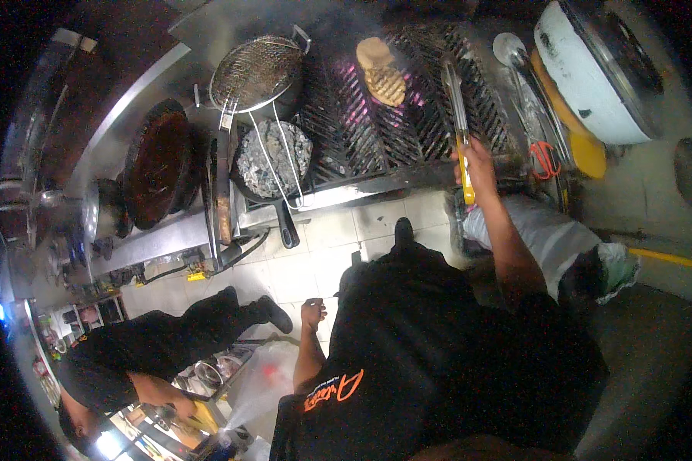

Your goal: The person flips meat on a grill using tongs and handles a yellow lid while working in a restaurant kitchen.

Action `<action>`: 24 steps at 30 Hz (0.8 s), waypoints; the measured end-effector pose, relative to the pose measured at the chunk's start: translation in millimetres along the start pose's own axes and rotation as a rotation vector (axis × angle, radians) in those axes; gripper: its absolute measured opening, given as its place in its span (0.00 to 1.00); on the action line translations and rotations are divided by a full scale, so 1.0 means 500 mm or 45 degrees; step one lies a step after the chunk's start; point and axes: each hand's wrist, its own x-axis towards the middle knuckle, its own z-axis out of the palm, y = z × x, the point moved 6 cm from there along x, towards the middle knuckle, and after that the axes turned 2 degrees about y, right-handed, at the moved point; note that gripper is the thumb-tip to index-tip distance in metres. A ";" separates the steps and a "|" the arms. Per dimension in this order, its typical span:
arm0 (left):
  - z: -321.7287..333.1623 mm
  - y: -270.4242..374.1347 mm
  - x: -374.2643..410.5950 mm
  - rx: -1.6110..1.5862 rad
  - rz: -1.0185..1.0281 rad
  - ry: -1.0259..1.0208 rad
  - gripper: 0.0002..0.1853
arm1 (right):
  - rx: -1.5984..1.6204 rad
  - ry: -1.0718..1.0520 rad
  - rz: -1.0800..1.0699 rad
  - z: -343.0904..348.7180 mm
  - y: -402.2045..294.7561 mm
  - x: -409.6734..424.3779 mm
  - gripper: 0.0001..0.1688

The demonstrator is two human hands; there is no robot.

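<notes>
My right hand grips metal tongs by their yellow handle, at the front right of the charcoal grill. The jaws of the tongs rest on or hover over the dark grate; I cannot tell which. To their left, a pale piece of meat lies against a second piece with dark grill marks. Pinkish embers glow below the bars. My left hand hangs low at my side above the tiled floor, fingers loosely curled, with nothing visible in it.
A wire strainer lies across a pot, beside a pan of ashy charcoal. A large dark pan stands left. Red-handled scissors and a white container are right. Behind my left side, a co-worker leans over shelves.
</notes>
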 end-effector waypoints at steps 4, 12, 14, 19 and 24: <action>-0.068 0.001 0.017 -0.078 0.078 0.003 0.15 | 0.006 0.068 0.087 0.013 -0.002 -0.057 0.17; -0.110 -0.053 0.009 -0.249 0.158 0.016 0.15 | 0.174 0.042 -0.063 0.062 -0.008 -0.137 0.19; -0.138 -0.179 0.035 -0.417 -0.013 -0.083 0.15 | 0.041 -0.013 0.029 0.069 0.007 -0.136 0.20; -0.108 -0.246 -0.023 -0.438 -0.138 -0.127 0.12 | -0.250 0.023 -0.035 0.043 0.021 -0.094 0.22; -0.065 -0.197 -0.065 0.137 0.252 -0.184 0.08 | -1.042 0.243 -0.506 0.010 -0.047 -0.007 0.29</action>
